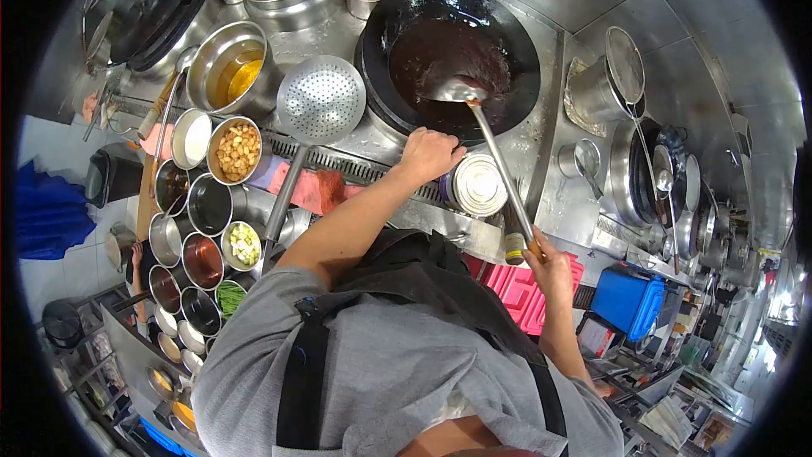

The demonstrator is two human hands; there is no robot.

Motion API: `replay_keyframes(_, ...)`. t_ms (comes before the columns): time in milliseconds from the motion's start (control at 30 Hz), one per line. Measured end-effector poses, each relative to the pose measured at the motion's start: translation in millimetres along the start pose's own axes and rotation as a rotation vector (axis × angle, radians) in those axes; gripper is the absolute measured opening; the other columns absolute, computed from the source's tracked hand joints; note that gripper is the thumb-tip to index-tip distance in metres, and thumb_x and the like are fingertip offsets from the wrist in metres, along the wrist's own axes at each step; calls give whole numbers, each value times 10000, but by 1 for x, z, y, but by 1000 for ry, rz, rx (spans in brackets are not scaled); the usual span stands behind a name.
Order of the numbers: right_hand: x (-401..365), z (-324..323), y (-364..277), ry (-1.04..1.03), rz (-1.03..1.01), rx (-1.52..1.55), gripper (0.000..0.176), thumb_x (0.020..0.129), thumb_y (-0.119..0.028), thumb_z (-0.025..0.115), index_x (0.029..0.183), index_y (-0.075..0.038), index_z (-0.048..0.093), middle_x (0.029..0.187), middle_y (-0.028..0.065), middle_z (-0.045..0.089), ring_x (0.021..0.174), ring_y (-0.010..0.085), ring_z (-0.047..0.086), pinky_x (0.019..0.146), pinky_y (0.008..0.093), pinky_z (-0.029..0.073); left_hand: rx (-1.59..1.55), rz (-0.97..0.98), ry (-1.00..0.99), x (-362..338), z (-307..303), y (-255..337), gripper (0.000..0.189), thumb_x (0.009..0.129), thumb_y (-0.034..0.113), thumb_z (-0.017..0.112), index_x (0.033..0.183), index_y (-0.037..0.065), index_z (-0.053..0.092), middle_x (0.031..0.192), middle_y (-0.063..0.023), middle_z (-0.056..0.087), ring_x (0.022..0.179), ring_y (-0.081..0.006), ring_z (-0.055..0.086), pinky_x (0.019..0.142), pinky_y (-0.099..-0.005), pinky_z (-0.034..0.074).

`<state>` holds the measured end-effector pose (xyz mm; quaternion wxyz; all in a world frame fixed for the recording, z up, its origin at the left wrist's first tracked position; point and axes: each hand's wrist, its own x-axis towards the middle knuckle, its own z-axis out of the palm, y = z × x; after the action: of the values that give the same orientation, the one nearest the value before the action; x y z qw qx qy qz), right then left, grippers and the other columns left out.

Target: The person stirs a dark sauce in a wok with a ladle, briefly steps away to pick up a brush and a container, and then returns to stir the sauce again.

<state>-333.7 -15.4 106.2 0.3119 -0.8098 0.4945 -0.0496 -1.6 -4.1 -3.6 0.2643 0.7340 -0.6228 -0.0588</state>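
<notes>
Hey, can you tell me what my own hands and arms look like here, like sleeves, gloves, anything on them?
Your left hand and right hand are bare, with no gloves, and I can see no watch or bracelet. Your forearms are uncovered below short, plain grey sleeves. Black straps run over both shoulders.

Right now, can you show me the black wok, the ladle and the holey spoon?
Black wok (523,57), head view: bare inner wall.
Ladle (499,152), head view: middle of its long handle.
Holey spoon (321,100), head view: middle of its round bowl.
</notes>
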Motion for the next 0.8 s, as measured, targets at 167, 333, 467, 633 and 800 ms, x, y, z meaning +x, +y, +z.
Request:
replay_keyframes(167, 50, 56, -14, 33, -165, 38, 489, 869, -185, 694, 1336, -104, 572, 899, 224, 688, 835, 385, 678, 757, 416, 519, 9, 17, 27, 0, -1, 0, 356, 873, 393, 611, 730, 79, 695, 717, -121, 698, 705, -281, 688, 737, -413, 520)
replay_keyframes(333, 111, 75, -33, 89, -69, 78, 465, 888, -219, 664, 1327, -92, 575, 927, 234, 684, 905, 396, 665, 795, 430, 513, 41, 22, 23, -1, -3, 1, 362, 879, 401, 610, 744, 75, 695, 729, -126, 699, 715, -288, 687, 750, -423, 516)
replay_keyframes(467, 122, 49, -31, 205, -9, 28, 458, 893, -237, 655, 1332, -132, 580, 989, 230, 685, 950, 390, 663, 839, 431, 513, 4, 7, -19, 0, -4, 1, 364, 881, 400, 613, 739, 74, 689, 742, -131, 700, 721, -296, 684, 757, -426, 512)
replay_keyframes(633, 81, -5, 5, 191, 93, 11, 459, 879, -255, 679, 1318, -143, 602, 989, 209, 706, 929, 317, 702, 837, 388, 524, 7, 13, 9, -1, -2, 0, 355, 878, 391, 619, 736, 73, 687, 737, -124, 699, 718, -293, 684, 749, -419, 510)
replay_keyframes(800, 14, -33, 3, 88, 291, -59, 467, 863, -227, 713, 1308, -125, 615, 959, 183, 722, 865, 213, 717, 795, 361, 536, -3, 12, 20, 0, -4, 2, 351, 880, 387, 614, 740, 75, 692, 735, -117, 701, 722, -286, 685, 747, -412, 509)
